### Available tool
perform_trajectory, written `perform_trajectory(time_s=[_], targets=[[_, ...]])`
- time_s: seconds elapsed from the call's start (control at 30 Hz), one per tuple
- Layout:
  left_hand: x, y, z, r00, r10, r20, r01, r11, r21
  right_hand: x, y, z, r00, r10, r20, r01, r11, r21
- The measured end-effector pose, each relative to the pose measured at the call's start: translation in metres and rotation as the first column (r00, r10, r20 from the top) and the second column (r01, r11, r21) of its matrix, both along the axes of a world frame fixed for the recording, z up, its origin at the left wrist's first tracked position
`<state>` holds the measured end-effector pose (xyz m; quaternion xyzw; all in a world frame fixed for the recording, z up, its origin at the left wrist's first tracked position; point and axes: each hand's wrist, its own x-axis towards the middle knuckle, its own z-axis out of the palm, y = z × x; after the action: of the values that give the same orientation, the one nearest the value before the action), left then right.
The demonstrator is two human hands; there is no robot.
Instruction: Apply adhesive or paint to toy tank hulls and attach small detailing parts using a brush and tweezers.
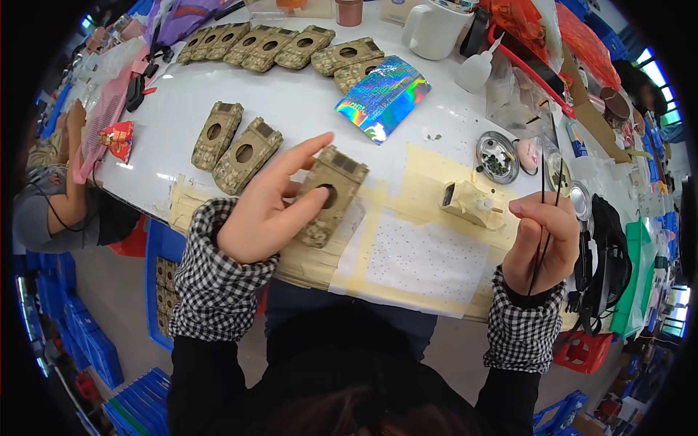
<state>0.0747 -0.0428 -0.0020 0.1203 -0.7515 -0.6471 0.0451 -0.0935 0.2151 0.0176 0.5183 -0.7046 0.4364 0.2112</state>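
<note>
1. The left hand (273,218) pinches a camouflage-patterned, tan-and-green toy tank hull (336,211) near the table's near edge, thumb at its round hole; whether the hull is lifted, I cannot tell. A loose thumb could let it slip over that edge.
2. The right hand (542,243) holds thin black metal tweezers (542,174), prongs pointing toward the table's far side. A careless turn of the wrist could make them knock the round silver tin (480,154) and spill its dark green bits.
3. The small tan turret-shaped piece (465,205) sits just left of the right fingers; a sideways sweep of that hand could topple it.
4. The white speckled sheet (418,254) reaches the table's near edge, so a brushing checked cuff (520,320) could drag it and scatter specks.
5. Counting hulls above the table (291,94): one in hand, two toward the left edge, and about eight along the far edge, where overlap and a shiny holographic packet (385,94) make the count uncertain.
6. One each: tweezers, turret-shaped piece, speckled sheet, holographic packet, white handled mug (429,33), white squeeze bottle (476,71).
</note>
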Motion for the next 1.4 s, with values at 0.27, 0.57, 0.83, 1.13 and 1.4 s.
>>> perform_trajectory(time_s=[0.27, 0.57, 0.83, 1.13, 1.4], targets=[[0.023, -0.019, -0.005, 0.962, 0.269, -0.046, -0.242, 0.759, -0.604, 0.001, -0.003, -0.004, 1.0, 0.011, 0.018, -0.01, 1.0, -0.024], [0.018, -0.026, 0.005, 0.919, 0.315, -0.238, -0.297, 0.155, -0.942, -0.002, -0.002, -0.006, 1.0, 0.006, -0.028, -0.007, 0.999, -0.035], [0.023, -0.057, 0.009, 0.962, 0.268, -0.048, -0.166, 0.438, -0.884, -0.002, -0.003, -0.005, 0.999, 0.003, -0.043, -0.004, 0.999, -0.032], [0.024, -0.068, 0.008, 0.962, 0.272, 0.015, -0.09, 0.37, -0.925, -0.002, -0.004, -0.003, 0.999, 0.009, -0.053, -0.01, 1.0, -0.026], [0.018, -0.069, 0.014, 0.969, 0.219, 0.117, 0.015, 0.42, -0.907, -0.003, -0.004, -0.005, 0.998, 0.015, -0.069, -0.017, 0.999, -0.029]])
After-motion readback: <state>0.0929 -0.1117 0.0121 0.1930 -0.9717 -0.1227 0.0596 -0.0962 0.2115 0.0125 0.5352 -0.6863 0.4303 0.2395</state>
